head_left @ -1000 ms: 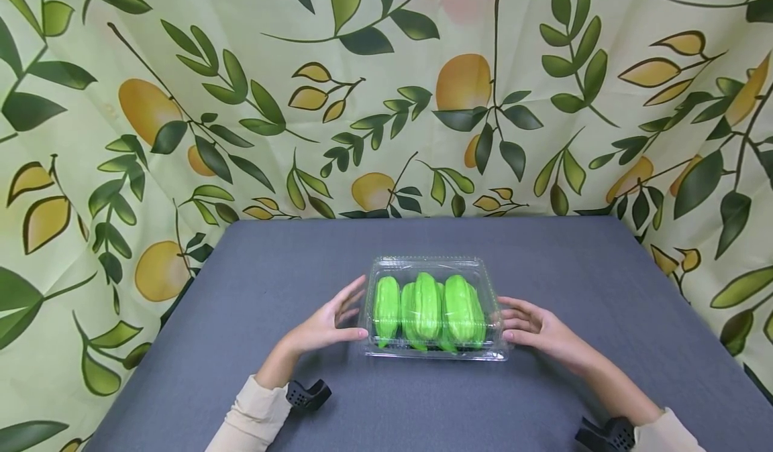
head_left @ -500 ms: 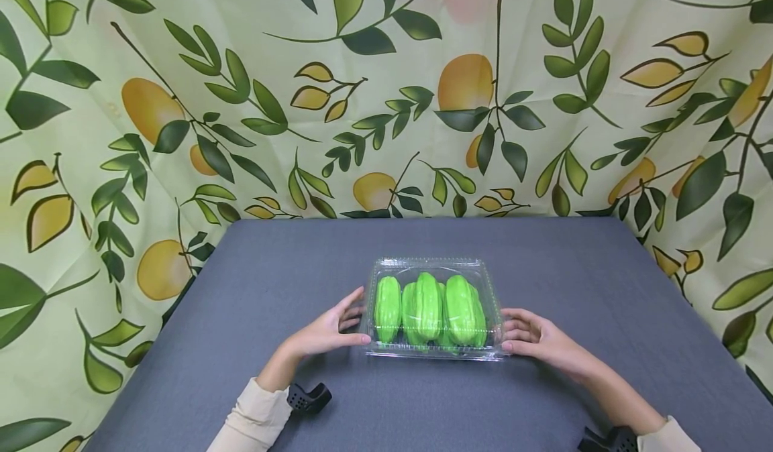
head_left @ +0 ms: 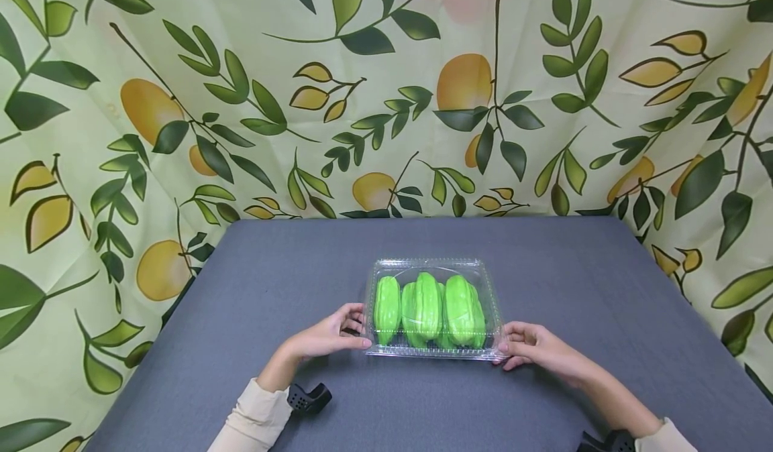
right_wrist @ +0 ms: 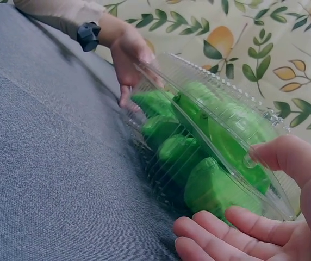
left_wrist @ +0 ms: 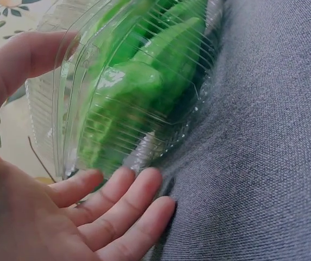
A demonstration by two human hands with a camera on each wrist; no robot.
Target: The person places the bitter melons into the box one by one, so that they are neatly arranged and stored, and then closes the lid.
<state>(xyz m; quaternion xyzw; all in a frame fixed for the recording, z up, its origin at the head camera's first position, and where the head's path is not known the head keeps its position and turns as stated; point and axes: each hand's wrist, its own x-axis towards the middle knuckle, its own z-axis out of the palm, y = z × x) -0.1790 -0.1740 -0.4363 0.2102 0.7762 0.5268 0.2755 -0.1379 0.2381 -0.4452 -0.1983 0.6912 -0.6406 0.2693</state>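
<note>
A clear plastic clamshell box (head_left: pixel 431 353) sits on the table, with several long, ridged, bright green fruit-like pieces (head_left: pixel 427 308) inside. My left hand (head_left: pixel 329 334) holds the box at its front left corner. In the left wrist view, its thumb (left_wrist: pixel 36 51) lies against the rim while the fingers (left_wrist: pixel 128 209) reach along the lower side wall. At the front right corner my right hand (head_left: pixel 540 351) takes the rim between thumb and fingers. The right wrist view shows that thumb (right_wrist: pixel 286 155) on the rim's edge and the fingers (right_wrist: pixel 226 234) below it.
Dark grey cloth covers the table (head_left: pixel 290 251), which the box and both forearms overlie. Behind and to the sides hangs a cream curtain (head_left: pixel 386 137) printed with leaves and orange fruit. A black wrist-worn device (head_left: pixel 309 398) is on the left wrist.
Both hands have slid toward the box's front corners, the right one further. Their fingers have drawn in closer to the rim. The box has hardly moved.
</note>
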